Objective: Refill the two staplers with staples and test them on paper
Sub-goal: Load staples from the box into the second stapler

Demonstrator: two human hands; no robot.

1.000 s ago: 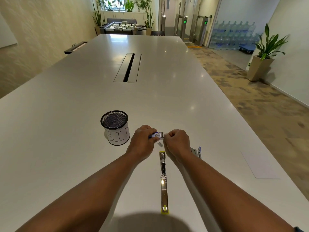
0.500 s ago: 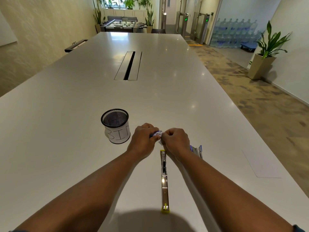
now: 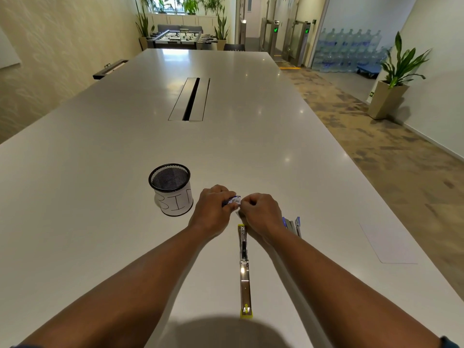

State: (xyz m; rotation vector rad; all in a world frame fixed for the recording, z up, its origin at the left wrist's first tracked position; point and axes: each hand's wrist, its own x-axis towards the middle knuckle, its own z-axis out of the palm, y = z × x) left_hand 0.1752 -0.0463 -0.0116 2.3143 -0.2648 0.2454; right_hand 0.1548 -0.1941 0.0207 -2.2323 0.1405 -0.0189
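left hand [image 3: 212,209]: curled up, fingers pinched on one end of a small blue-and-white staple box [image 3: 233,200]
right hand [image 3: 261,213]: fingers pinched on the box's other end, knuckles nearly touching the left hand's
yellow stapler [image 3: 244,270]: flipped wide open, lying flat on the tabletop [image 3: 100,172] between the forearms, pointing away from me
blue stapler [image 3: 292,226]: just right of the right wrist, mostly hidden
mesh cup [image 3: 172,188]: left of the hands, labelled "BIN"
paper [image 3: 388,243]: white sheet far right, near the edge
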